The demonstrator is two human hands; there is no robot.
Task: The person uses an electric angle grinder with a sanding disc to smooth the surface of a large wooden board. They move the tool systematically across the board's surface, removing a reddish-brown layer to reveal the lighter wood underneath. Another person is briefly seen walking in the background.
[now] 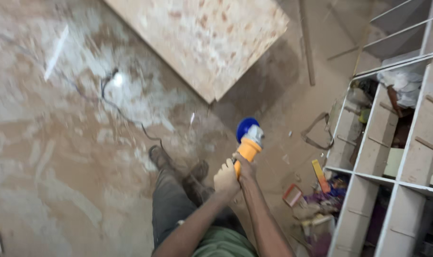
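An orange angle grinder with a blue disc guard and grey head points away from me, low over the dusty floor. My right hand grips its orange body from the right. My left hand wraps the rear of the tool from the left, touching the other hand. Below the hands I see my grey trouser legs and dusty boots.
A large chipboard sheet lies on the floor ahead. A dark cable snakes across the dusty floor. A white-edged shelf frame with clutter stands at the right, with scraps and a yellow level at its foot.
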